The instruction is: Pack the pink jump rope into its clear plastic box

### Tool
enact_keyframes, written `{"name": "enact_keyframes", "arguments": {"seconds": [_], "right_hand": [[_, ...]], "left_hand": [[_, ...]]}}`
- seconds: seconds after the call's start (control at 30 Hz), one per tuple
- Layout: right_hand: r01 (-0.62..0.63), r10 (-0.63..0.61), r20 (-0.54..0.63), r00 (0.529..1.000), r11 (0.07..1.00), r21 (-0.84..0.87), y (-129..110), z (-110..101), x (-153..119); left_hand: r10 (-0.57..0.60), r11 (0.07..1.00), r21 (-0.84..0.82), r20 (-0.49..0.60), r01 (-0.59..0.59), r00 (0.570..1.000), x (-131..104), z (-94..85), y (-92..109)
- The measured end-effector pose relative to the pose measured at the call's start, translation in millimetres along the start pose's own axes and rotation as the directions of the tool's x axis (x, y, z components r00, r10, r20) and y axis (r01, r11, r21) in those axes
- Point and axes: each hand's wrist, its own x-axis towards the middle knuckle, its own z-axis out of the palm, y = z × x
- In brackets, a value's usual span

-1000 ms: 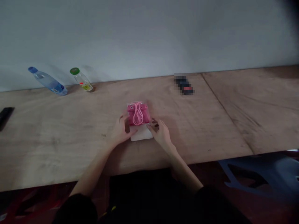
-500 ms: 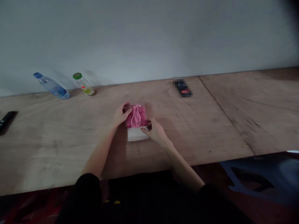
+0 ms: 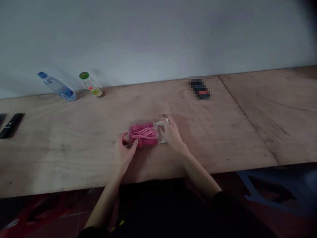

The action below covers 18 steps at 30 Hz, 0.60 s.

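A pink jump rope (image 3: pixel 145 133) lies in a clear pack, its cord bundled in loops between two pink handles. The pack is turned sideways, low over or on the table, with a white part (image 3: pixel 162 140) at its right end. Around the pack's left end, my left hand (image 3: pixel 125 148) has its thumb on the near edge; some of its fingers are hidden. My right hand (image 3: pixel 170 130) grips the white end from above, thumb and fingers on either side.
On the wooden table (image 3: pixel 74 155), a clear blue-capped bottle (image 3: pixel 58 87) and a green-lidded bottle (image 3: pixel 91 85) stand near the wall. A blurred dark object (image 3: pixel 200 89) lies at the back right. A black remote-like object (image 3: pixel 12 126) is at the left. Below are red (image 3: pixel 42 215) and blue stools (image 3: pixel 269 188).
The pack has turned from lengthwise to sideways, its pink end now to the left and its white end to the right. My left hand came nearer; my right hand moved slightly outward.
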Motion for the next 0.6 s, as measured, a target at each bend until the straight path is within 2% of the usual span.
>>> {"name": "enact_keyframes", "arguments": {"seconds": [0.07, 0.1, 0.17, 0.27, 0.37, 0.47, 0.53, 0.6], "right_hand": [[-0.009, 0.009, -0.006, 1.0, 1.0, 0.029, -1, 1, -3], [-0.007, 0.007, -0.002, 1.0, 0.999, 0.038, 0, 0, -5], [0.013, -0.015, 0.028, 1.0, 0.998, 0.056, 2, -2, -10], [0.052, -0.061, 0.082, 0.995, 0.993, 0.108, 9, -6, -18], [0.048, -0.062, 0.077, 0.995, 0.985, 0.164, 16, -5, -23], [0.029, -0.039, 0.048, 0.998, 0.98, 0.196, 18, 1, -25], [0.034, -0.046, 0.05, 0.998, 0.977, 0.21, 14, 8, -28], [0.052, -0.071, 0.071, 0.995, 0.971, 0.234, 3, 16, -31]], "left_hand": [[0.05, 0.997, 0.056, -0.088, -0.045, 0.995, 5, -3.0, 14], [0.104, 0.992, 0.075, -0.086, -0.097, 0.991, 11, -4.9, 21], [0.241, 0.966, 0.091, 0.023, -0.242, 0.97, 29, -8.7, 31], [0.391, 0.896, 0.112, 0.259, -0.43, 0.883, 57, -9.9, 43], [0.402, 0.853, 0.145, 0.43, -0.502, 0.808, 74, -2.9, 51], [0.387, 0.832, 0.155, 0.526, -0.533, 0.757, 80, 4.6, 53], [0.387, 0.82, 0.158, 0.554, -0.55, 0.737, 81, 4.5, 49], [0.372, 0.817, 0.181, 0.56, -0.547, 0.741, 80, -1.2, 43]]}}
